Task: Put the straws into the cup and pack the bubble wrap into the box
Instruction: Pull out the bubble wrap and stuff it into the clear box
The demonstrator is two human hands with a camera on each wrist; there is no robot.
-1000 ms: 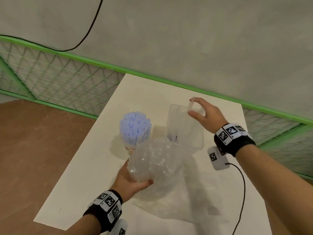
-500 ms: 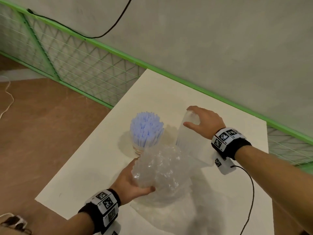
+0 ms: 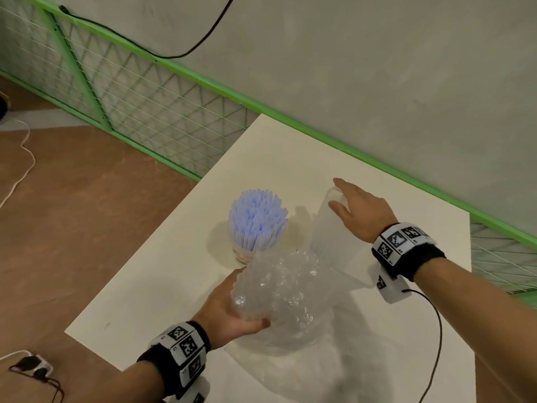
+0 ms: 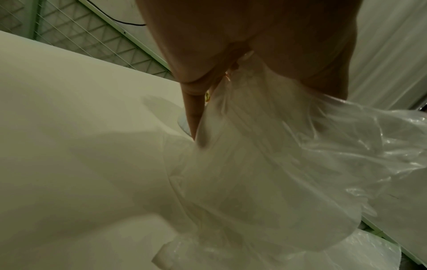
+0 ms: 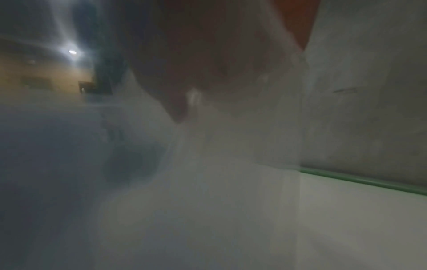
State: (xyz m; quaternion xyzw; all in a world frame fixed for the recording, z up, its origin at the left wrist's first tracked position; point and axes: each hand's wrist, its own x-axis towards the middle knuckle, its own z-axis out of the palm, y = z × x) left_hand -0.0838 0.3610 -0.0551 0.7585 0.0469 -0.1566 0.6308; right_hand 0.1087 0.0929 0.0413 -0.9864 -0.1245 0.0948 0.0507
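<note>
A bundle of pale blue straws (image 3: 257, 221) stands upright in a cup (image 3: 243, 255) near the middle of the white table (image 3: 151, 289). Right of it is a clear plastic box (image 3: 328, 237), tipped on its side with my right hand (image 3: 353, 209) gripping its far top edge. My left hand (image 3: 229, 308) holds a crumpled wad of bubble wrap (image 3: 279, 289) just in front of the box. In the left wrist view the bubble wrap (image 4: 277, 155) hangs from my curled fingers (image 4: 193, 113). The right wrist view is blurred by the box wall (image 5: 231, 164).
More clear plastic sheet (image 3: 290, 365) lies on the table near its front edge. A green mesh fence (image 3: 151, 94) and a grey wall run behind the table. A black cable (image 3: 433, 344) trails from my right wrist. A power strip (image 3: 32, 367) lies on the floor at the left.
My right hand has tilted the box over toward the bubble wrap. My left hand has kept hold of the wad. The head view has shifted, showing more floor on the left.
</note>
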